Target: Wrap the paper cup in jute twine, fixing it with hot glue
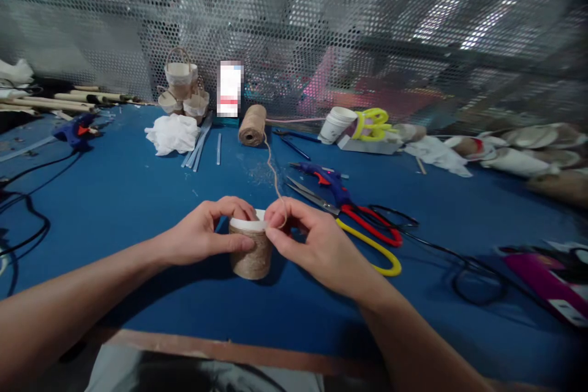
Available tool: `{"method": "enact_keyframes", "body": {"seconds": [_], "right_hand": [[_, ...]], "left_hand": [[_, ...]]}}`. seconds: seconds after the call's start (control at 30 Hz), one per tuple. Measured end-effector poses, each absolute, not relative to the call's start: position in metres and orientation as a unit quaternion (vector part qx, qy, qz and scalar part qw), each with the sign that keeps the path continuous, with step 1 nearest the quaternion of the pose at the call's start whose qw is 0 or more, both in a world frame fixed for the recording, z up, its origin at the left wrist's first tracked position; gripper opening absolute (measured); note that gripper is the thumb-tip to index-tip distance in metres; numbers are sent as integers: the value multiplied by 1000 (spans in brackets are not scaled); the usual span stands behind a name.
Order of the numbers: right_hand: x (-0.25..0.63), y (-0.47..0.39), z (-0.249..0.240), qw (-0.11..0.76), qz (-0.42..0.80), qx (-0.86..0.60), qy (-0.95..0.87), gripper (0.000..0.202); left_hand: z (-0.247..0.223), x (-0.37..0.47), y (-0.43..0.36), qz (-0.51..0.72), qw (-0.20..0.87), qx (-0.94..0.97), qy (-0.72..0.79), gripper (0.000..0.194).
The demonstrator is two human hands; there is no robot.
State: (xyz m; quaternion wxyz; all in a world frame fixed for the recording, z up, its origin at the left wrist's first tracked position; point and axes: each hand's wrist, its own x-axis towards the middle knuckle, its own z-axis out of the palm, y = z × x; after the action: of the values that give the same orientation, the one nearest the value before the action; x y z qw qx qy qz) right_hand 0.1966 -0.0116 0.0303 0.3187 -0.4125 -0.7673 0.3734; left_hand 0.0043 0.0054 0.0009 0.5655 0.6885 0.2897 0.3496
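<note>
A white paper cup (pixel 250 260) wrapped in brown twine stands upright between my hands, with a white band bare at its rim. My left hand (pixel 220 226) is closed on its left side, thumb outside and fingers inside the rim. With thumb and fingertips, my right hand (pixel 307 239) pinches the twine (pixel 274 174) against the rim's right side. That strand runs back to a twine spool (pixel 252 125) lying on its side. Beyond my right hand lie a blue glue gun (pixel 324 179) and scissors (pixel 367 226) with red and yellow handles.
Glue sticks (pixel 198 148), a crumpled white cloth (pixel 172 133) and small twine baskets (pixel 181 82) are at the back left. Stacked white cups (pixel 337 124) stand behind the scissors. Another glue gun (pixel 76 131) and its cable lie left. A black cable (pixel 441 254) loops on the right.
</note>
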Motion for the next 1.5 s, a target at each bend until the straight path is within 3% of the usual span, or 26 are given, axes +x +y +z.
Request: {"method": "enact_keyframes", "body": {"seconds": [0.9, 1.5], "right_hand": [[194, -12, 29, 335, 371, -428, -753, 11], [189, -16, 29, 313, 314, -430, -786, 14]], "left_hand": [[2, 8, 3, 369, 644, 608, 282, 13], [2, 8, 0, 334, 520, 713, 330, 13]]}}
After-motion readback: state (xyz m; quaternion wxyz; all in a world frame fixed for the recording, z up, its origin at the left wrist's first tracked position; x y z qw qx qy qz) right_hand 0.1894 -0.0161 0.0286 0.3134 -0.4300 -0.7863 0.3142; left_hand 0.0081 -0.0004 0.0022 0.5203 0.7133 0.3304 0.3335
